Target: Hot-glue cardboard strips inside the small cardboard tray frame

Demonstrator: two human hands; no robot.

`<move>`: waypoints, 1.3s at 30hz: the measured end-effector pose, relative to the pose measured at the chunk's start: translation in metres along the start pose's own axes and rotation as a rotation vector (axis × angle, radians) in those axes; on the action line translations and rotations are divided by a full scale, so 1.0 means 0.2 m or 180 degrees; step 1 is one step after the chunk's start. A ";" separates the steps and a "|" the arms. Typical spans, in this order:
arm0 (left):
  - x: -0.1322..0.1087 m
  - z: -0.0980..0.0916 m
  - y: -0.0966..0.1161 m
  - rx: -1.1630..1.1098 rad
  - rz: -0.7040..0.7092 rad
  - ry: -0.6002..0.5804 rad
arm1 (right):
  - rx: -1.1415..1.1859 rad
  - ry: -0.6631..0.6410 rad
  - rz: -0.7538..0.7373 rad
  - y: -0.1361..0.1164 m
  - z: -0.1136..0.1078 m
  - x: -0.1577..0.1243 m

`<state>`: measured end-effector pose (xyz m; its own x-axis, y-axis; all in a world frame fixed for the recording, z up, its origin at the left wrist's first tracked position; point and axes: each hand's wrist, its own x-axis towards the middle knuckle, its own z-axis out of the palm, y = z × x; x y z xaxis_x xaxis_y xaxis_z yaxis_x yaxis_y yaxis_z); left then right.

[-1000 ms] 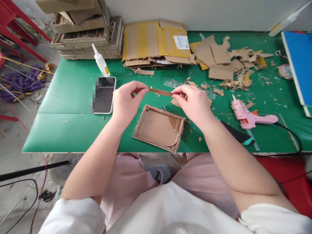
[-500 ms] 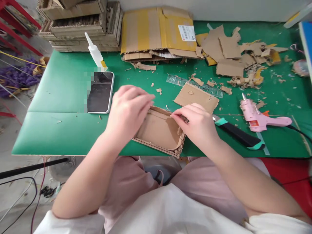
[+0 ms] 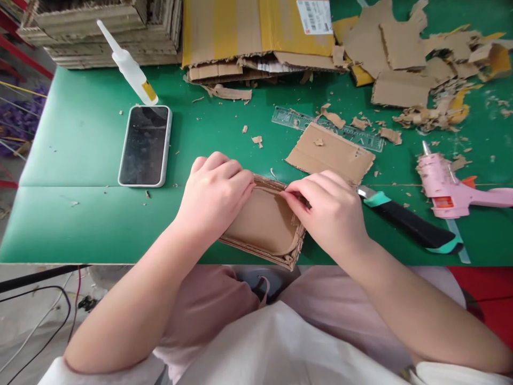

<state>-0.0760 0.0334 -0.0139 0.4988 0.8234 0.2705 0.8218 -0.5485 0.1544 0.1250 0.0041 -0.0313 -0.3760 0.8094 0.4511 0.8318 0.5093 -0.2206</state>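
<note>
A shallow cardboard box with layered walls lies at the table's front edge, between my hands. A thin cardboard strip runs along the inside of its back wall and curves round the front right corner. My left hand is closed over the back left part of the box, its fingertips pinching at the strip. At the back right, the thumb and index finger of my right hand pinch the strip's upper edge. Both hands hide parts of the box's side walls.
Right of my right hand lie a utility knife and a pink glue gun. A cardboard piece rests on a clear ruler. A phone, glue bottle, stacked cardboard frames and torn scraps lie farther off.
My left hand has come down onto the box's back rim and its fingers have closed there. My right hand keeps its pinch. The view has shifted closer to the table.
</note>
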 end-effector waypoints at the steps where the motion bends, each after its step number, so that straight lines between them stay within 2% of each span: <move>1: 0.00 0.00 0.00 0.0030 -0.0014 0.0014 | -0.0016 -0.0006 0.0011 0.00 0.00 0.00; 6: 0.00 0.01 0.01 0.0271 -0.0023 0.0026 | -0.0089 -0.0045 -0.0002 -0.01 0.01 0.00; 12: 0.01 -0.01 0.06 0.0598 -0.0240 -0.0094 | -0.0286 0.0045 0.0000 0.00 0.02 0.00; 25: 0.02 0.00 0.06 0.0606 -0.0440 -0.0317 | -0.0246 0.0041 0.0067 -0.01 0.05 0.00; 33: 0.01 0.01 0.04 0.0454 -0.0404 -0.0148 | -0.0185 0.0145 -0.0009 0.00 0.05 0.00; 39: 0.02 0.01 0.05 0.0561 -0.0525 -0.0334 | -0.0188 0.0196 -0.0051 0.00 0.04 0.01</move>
<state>-0.0644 0.0311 -0.0128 0.3724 0.9152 0.1540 0.9251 -0.3794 0.0178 0.1207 0.0073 -0.0378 -0.3652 0.7808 0.5069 0.8492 0.5025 -0.1622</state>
